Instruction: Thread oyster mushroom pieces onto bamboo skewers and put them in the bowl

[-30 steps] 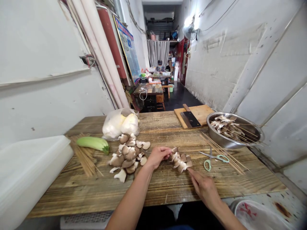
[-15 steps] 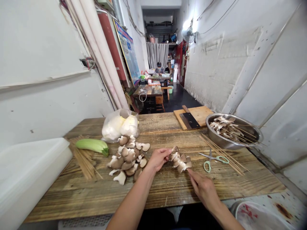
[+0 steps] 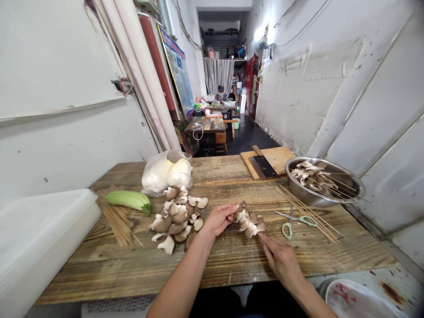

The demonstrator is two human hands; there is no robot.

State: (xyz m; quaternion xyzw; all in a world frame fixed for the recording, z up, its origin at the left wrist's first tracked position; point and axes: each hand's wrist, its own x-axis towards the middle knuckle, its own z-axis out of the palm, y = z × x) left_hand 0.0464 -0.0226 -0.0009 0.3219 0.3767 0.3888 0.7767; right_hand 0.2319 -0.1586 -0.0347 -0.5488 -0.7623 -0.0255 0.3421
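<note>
Between my hands, just over the wooden table, is a row of oyster mushroom pieces threaded together; the skewer inside them is mostly hidden. My left hand pinches an oyster mushroom at the far end of the row. At the near end, my right hand is closed with its fingertips against the last piece, where the skewer's end comes out. A pile of loose oyster mushrooms lies left of my left hand. Scissors with pale green handles rest open to the right of the row.
Loose bamboo skewers lie beside a steel bowl of skewered mushrooms. A cleaver sits on a cutting board at the back. On the left are a green squash, more skewers, bagged cabbages and a white container.
Both hands stay almost in place on the mushroom row. The mushroom piece at my left fingertips has turned slightly. The view shifts a little.
</note>
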